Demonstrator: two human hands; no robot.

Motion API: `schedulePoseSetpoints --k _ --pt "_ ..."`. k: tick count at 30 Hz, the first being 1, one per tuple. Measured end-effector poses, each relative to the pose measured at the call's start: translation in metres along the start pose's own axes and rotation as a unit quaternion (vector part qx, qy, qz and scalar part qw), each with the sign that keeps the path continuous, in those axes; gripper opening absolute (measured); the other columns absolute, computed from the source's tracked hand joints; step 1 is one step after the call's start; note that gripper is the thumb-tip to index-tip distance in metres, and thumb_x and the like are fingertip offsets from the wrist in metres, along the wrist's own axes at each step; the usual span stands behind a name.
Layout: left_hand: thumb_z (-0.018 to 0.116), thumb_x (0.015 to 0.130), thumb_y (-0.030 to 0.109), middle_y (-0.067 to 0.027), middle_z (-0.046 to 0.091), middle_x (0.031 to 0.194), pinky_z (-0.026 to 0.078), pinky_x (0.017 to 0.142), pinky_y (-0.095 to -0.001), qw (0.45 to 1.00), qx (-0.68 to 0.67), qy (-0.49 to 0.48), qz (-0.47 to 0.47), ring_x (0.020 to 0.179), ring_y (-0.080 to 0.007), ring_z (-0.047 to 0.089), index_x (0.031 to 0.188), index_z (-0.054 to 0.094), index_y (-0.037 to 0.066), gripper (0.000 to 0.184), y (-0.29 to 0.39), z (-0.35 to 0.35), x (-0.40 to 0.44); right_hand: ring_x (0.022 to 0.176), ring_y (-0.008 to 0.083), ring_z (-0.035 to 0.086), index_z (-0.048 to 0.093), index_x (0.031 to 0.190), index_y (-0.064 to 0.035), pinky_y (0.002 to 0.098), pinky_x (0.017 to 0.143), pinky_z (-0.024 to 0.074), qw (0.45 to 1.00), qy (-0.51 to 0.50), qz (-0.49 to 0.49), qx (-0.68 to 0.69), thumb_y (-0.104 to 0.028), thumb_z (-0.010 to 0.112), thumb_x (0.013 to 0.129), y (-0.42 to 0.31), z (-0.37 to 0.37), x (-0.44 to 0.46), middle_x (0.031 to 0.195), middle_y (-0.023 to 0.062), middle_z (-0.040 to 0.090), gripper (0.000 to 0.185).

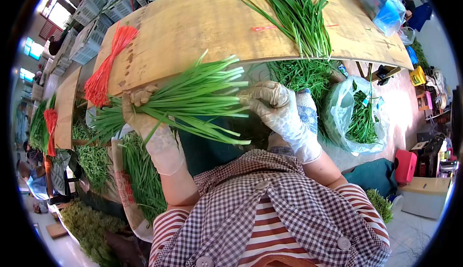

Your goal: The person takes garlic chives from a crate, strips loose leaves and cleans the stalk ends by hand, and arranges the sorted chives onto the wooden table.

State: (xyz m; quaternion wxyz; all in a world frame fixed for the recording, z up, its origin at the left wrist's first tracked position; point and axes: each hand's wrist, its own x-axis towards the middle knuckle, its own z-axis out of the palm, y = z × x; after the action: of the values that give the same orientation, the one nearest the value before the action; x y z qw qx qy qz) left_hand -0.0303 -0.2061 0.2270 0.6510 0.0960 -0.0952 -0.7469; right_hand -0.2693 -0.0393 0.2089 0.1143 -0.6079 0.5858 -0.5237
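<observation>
A loose bunch of Chinese chives [193, 98] lies across my left hand [140, 108], whose gloved fingers are wrapped round its leafy end. The pale cut ends fan out towards my right hand [275, 103]. That hand, in a thin whitish glove, has its fingers pinched together just beside the stem ends; what sits between the fingertips is too small to tell. On the wooden board [193, 30] ahead lies another pile of chives [299, 16], with a red tie [265, 27] under it. Left of my left hand, a bundle of red plastic strips [111, 64] hangs over the board's edge.
Below the board, a clear plastic bag [337, 117] holds green trimmings. A sack of chives [140, 175] stands at my left. White crates [91, 40] are stacked at far left, and a blue plastic bag [386, 11] sits on the board's right end. Other people are partly visible.
</observation>
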Motion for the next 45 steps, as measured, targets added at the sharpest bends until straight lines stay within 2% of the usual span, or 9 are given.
schedulePoseSetpoints --k 13,18,23,25,30,32,34,38,45 --pt "0.053 0.093 0.022 0.0018 0.045 0.053 0.053 0.069 -0.0372 1.000 0.029 -0.001 -0.010 0.052 -0.0157 0.051 0.062 0.048 0.013 0.033 -0.010 -0.002 -0.009 0.081 0.0185 0.066 0.072 0.094 -0.0056 0.0309 0.073 0.0518 0.988 0.021 0.082 0.126 -0.011 0.071 0.082 -0.008 0.010 -0.007 0.087 0.0073 0.069 0.013" --pt "0.058 0.091 0.020 -0.0001 0.047 0.053 0.052 0.075 -0.0393 0.999 0.005 -0.024 -0.037 0.053 -0.0165 0.052 0.062 0.051 0.013 0.030 -0.015 -0.017 -0.002 0.085 0.0162 0.065 0.067 0.103 0.0005 0.0299 0.081 0.0524 0.726 0.060 0.317 0.608 -0.008 0.066 0.087 -0.002 0.017 -0.009 0.093 0.0079 0.069 0.018" --pt "0.059 0.090 0.019 0.0023 0.045 0.055 0.049 0.079 -0.0377 0.994 -0.007 -0.103 -0.038 0.058 -0.0151 0.051 0.061 0.047 0.014 0.032 -0.008 0.004 -0.011 0.077 0.0166 0.065 0.066 0.091 -0.0006 0.0289 0.072 0.0528 0.778 0.178 0.261 0.543 -0.018 0.067 0.089 -0.006 0.005 -0.007 0.086 0.0083 0.069 0.017" --pt "0.059 0.090 0.019 0.0038 0.043 0.056 0.048 0.079 -0.0355 0.987 -0.034 -0.153 -0.021 0.058 -0.0133 0.049 0.062 0.045 0.015 0.032 -0.004 0.010 -0.012 0.072 0.0182 0.064 0.066 0.091 -0.0001 0.0295 0.069 0.0529 0.791 0.099 0.225 0.560 -0.020 0.067 0.089 0.027 -0.018 -0.013 0.085 0.0086 0.068 0.020" --pt "0.057 0.092 0.017 0.0066 0.038 0.054 0.043 0.074 -0.0264 0.962 -0.103 -0.253 -0.023 0.053 -0.0086 0.041 0.063 0.041 0.017 0.033 0.012 0.009 -0.003 0.085 0.0143 0.064 0.069 0.107 -0.0018 0.0293 0.078 0.0529 0.971 0.008 0.194 0.137 -0.012 0.070 0.085 0.024 -0.033 -0.011 0.101 0.0115 0.069 0.024" --pt "0.056 0.092 0.017 0.0068 0.038 0.054 0.042 0.073 -0.0250 0.960 -0.102 -0.261 -0.019 0.052 -0.0083 0.040 0.063 0.041 0.017 0.033 0.011 0.010 -0.002 0.087 0.0134 0.065 0.070 0.106 -0.0027 0.0268 0.080 0.0518 0.926 -0.027 0.334 0.175 -0.011 0.071 0.084 -0.004 -0.048 -0.001 0.100 0.0098 0.070 0.023" --pt "0.055 0.092 0.016 0.0070 0.037 0.053 0.042 0.072 -0.0241 0.962 -0.100 -0.252 -0.011 0.051 -0.0082 0.039 0.063 0.041 0.017 0.033 0.008 0.011 -0.004 0.083 0.0096 0.063 0.070 0.104 -0.0015 0.0231 0.080 0.0506 0.936 -0.010 0.238 0.258 -0.009 0.070 0.085 -0.007 -0.039 -0.004 0.093 0.0062 0.071 0.021" --pt "0.056 0.092 0.016 0.0063 0.038 0.053 0.042 0.074 -0.0266 0.964 -0.103 -0.243 -0.031 0.052 -0.0088 0.040 0.062 0.040 0.017 0.034 0.003 0.011 -0.006 0.076 0.0109 0.064 0.069 0.104 0.0023 0.0239 0.073 0.0522 0.879 -0.079 0.411 0.230 -0.010 0.073 0.083 -0.057 -0.039 0.013 0.089 0.0073 0.071 0.024" --pt "0.058 0.090 0.016 0.0039 0.038 0.054 0.042 0.078 -0.0312 0.965 -0.096 -0.242 -0.031 0.052 -0.0111 0.039 0.058 0.036 0.016 0.039 0.000 0.014 -0.009 0.078 0.0131 0.065 0.068 0.105 0.0025 0.0259 0.075 0.0521 0.916 -0.070 0.336 0.209 -0.017 0.077 0.079 -0.017 -0.013 -0.002 0.092 0.0090 0.071 0.034"
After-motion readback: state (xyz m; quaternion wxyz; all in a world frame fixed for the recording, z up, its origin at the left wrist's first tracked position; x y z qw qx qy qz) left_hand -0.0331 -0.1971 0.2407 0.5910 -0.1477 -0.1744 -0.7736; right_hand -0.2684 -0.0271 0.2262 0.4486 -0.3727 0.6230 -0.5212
